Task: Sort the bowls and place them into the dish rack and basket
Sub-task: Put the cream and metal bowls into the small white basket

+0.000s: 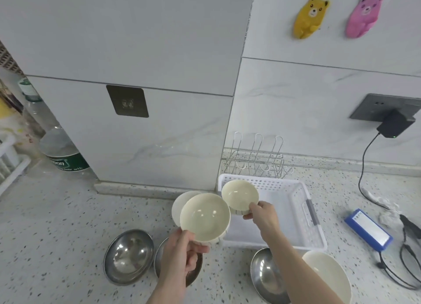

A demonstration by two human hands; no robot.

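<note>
My left hand (182, 251) grips a cream ceramic bowl (205, 217) by its near rim, held above the counter. My right hand (262, 214) pinches a smaller cream bowl (239, 195) over the left edge of the white plastic basket (296, 212). Behind the basket stands the wire dish rack (257, 158). Another white bowl (180, 203) lies behind the left one. A steel bowl (128, 256) sits on the counter at the left, a second steel bowl (193, 271) lies under my left wrist, and a third (264, 271) under my right forearm. A large white bowl (328, 274) is at the bottom right.
A large water bottle (61, 148) stands at the left by the wall pillar. A blue device (369, 229) with black cables (410, 258) lies on the counter at the right. A charger (396, 123) is plugged into the wall socket.
</note>
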